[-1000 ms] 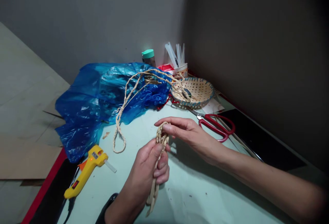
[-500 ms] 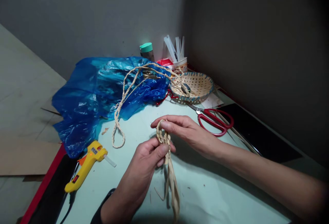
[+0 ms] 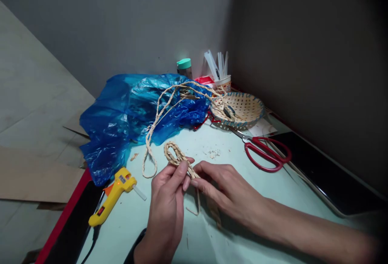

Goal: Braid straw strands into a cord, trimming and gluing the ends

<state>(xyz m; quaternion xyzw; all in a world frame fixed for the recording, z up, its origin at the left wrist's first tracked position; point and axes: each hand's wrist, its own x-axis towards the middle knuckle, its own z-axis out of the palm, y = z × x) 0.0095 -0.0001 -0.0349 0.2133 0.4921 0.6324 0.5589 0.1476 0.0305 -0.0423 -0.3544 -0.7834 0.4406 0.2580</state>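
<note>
A short braided straw rope (image 3: pixel 174 155) with a loop at its far end lies over the pale green table (image 3: pixel 281 191). My left hand (image 3: pixel 168 199) pinches the braid just below the loop, fingers closed on it. My right hand (image 3: pixel 224 189) pinches the same braid from the right, fingertips meeting those of the left. Loose straw ends trail from the pinch toward me. A longer braided rope (image 3: pixel 157 122) runs from a loop on the table over the blue plastic bag (image 3: pixel 127 114).
A yellow glue gun (image 3: pixel 113 195) lies at the left beside a black and red mat. Red scissors (image 3: pixel 266 154) lie at the right, near a woven basket (image 3: pixel 242 110). A cup of glue sticks (image 3: pixel 221 74) and a green-capped bottle (image 3: pixel 184 66) stand by the wall.
Both hands have drawn nearer to me and lowered toward the table. The looped end of the braid now points away to the left, and the right hand has shifted down from the loop to the braid.
</note>
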